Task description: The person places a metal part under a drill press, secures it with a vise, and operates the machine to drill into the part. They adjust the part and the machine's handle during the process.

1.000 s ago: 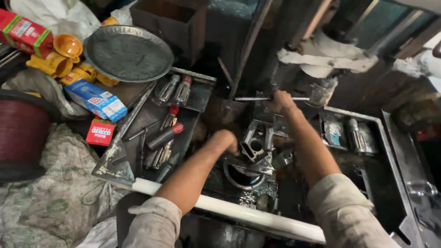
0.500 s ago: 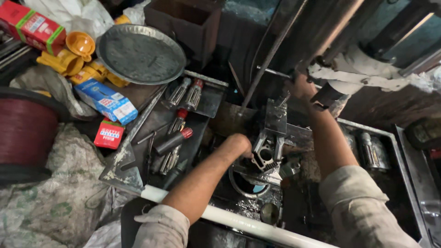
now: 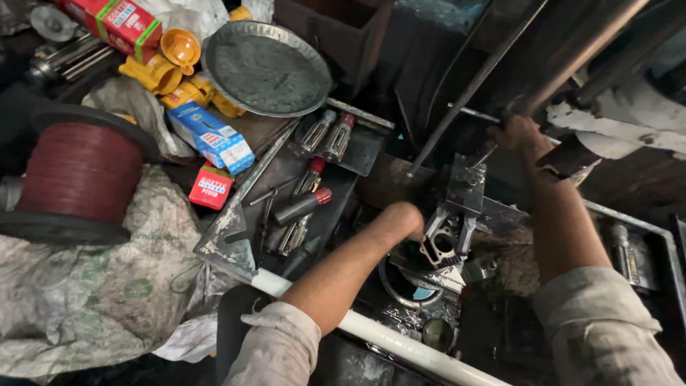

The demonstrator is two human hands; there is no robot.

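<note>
- The person's left hand (image 3: 401,220) rests on a grey metal engine part (image 3: 446,239) in a grimy tray (image 3: 636,218); its grip is hidden.
- Right hand (image 3: 520,134) is closed around a thin metal rod (image 3: 468,112) above.
- Judged mid-adjustment; steadying the part comes next.

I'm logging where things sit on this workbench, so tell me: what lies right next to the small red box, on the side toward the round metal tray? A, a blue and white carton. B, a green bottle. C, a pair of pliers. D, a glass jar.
A: the blue and white carton lies just above the small red box, between it and the round metal tray.
</note>
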